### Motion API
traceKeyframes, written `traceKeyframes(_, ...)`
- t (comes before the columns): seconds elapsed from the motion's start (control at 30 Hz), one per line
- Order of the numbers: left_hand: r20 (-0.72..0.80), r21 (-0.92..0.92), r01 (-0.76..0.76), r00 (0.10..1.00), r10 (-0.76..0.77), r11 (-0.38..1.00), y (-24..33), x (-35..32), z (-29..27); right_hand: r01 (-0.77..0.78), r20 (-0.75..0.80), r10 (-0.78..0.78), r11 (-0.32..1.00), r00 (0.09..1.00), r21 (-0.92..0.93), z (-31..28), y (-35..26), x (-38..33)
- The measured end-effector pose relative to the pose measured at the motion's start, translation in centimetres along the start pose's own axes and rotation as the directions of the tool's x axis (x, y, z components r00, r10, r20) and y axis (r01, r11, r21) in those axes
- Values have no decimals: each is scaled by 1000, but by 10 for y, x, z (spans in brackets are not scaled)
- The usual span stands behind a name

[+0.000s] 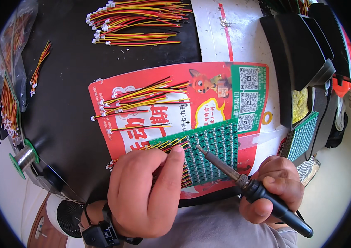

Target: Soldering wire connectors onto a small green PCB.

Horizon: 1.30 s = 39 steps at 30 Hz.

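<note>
My left hand [146, 190] lies flat over a row of red, yellow and black wire leads [171, 144], pinning them against the left edge of a green circuit board panel [214, 144]. The fingers cover most of those leads. My right hand [272, 188] grips a black-handled soldering iron [262, 194]; its metal tip reaches up-left over the green panel, close to the left fingertips. The panel rests on a red printed sheet [142, 126] with a cartoon fox.
Loose wire leads [142, 101] lie on the red sheet, more bundles [138, 20] at the top and left. A solder spool [24, 157] sits lower left, a small fan [68, 213] below it. Black trays [303, 53], a yellow sponge [300, 105] and another green panel [303, 136] stand right.
</note>
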<state>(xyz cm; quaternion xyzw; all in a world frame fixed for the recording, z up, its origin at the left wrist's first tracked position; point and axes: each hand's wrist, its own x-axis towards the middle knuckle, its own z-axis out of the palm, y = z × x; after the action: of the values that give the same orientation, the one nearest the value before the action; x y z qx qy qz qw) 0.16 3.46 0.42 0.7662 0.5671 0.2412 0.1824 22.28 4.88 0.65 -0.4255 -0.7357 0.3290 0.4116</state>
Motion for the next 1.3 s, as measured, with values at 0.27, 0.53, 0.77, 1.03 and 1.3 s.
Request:
traceKeyframes(0.27, -12, 17, -40, 999, 40, 999, -5, -2, 0, -15, 15, 15, 1000, 1000, -9, 3, -2, 2)
traceKeyframes(0.53, 43, -91, 7, 999, -4, 996, -9, -3, 0, -56, 26, 57, 998, 998, -19, 3, -3, 2)
traceKeyframes(0.77, 51, -88, 13, 999, -9, 996, -8, -2, -1, -50, 36, 51, 999, 998, -20, 4, -3, 5)
traceKeyframes(1.03, 25, -77, 1, 1000, 1, 997, -8, -3, 2, -44, 17, 45, 999, 999, -32, 3, -3, 3)
traceKeyframes(1.3, 9, -29, -6, 1000, 6, 1000, -4, -3, 0, -56, 32, 57, 998, 998, -18, 4, -5, 4)
